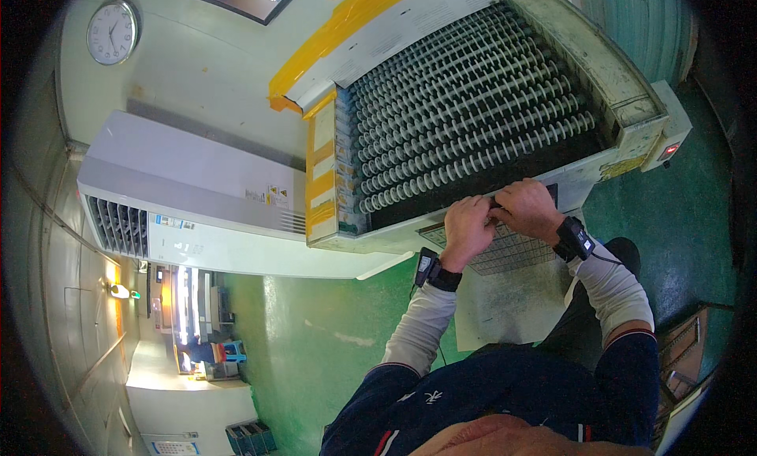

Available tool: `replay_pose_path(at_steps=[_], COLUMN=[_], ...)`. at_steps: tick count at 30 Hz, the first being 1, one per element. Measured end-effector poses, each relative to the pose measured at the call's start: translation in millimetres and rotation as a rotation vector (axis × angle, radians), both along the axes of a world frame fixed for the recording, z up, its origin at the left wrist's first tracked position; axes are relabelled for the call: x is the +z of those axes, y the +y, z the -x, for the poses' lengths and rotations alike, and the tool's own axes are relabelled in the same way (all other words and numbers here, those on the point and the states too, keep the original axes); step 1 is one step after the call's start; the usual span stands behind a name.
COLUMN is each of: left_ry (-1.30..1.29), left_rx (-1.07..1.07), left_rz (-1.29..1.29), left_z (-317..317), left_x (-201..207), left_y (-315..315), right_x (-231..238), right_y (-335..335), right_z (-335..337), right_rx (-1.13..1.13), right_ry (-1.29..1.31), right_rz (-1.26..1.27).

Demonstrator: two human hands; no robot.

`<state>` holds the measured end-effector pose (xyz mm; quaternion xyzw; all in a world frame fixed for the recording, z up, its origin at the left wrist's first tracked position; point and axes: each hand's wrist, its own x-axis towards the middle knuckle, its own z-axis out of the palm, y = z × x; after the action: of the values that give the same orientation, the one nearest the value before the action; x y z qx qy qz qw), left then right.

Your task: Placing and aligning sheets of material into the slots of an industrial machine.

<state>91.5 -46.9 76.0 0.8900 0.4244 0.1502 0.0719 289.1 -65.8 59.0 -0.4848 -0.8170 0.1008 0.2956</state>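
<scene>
My left hand and my right hand are close together at the near edge of a conveyor machine. Both have bent, closed fingers, and their tips nearly meet. Whatever they pinch is hidden by the fingers. A flat panel with a fine grid shows just below and behind the hands, its dark rim visible on either side. Rows of pale disc rollers fill the machine's bed beyond my fingers. Each wrist carries a black strapped device over a white sleeve.
A white air conditioner lies along the machine's left side. A red lit switch is on the machine's right corner. A pale board is below the grid panel, above the green floor. A wooden rack stands at lower right.
</scene>
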Motion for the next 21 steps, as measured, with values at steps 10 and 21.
replay_pose_path(at_steps=[10,21], left_ry=[-0.036,-0.069], left_rx=[-0.01,-0.021], left_rz=[-0.037,-0.046], left_z=[-1.6,-2.4], left_x=[5.0,4.7], left_y=[-2.5,-2.0], right_x=[-1.2,3.0], right_y=[0.0,-1.0], right_z=[0.4,0.3], right_rx=[0.008,0.003], right_ry=[0.036,0.014], right_rz=[-0.059,0.019])
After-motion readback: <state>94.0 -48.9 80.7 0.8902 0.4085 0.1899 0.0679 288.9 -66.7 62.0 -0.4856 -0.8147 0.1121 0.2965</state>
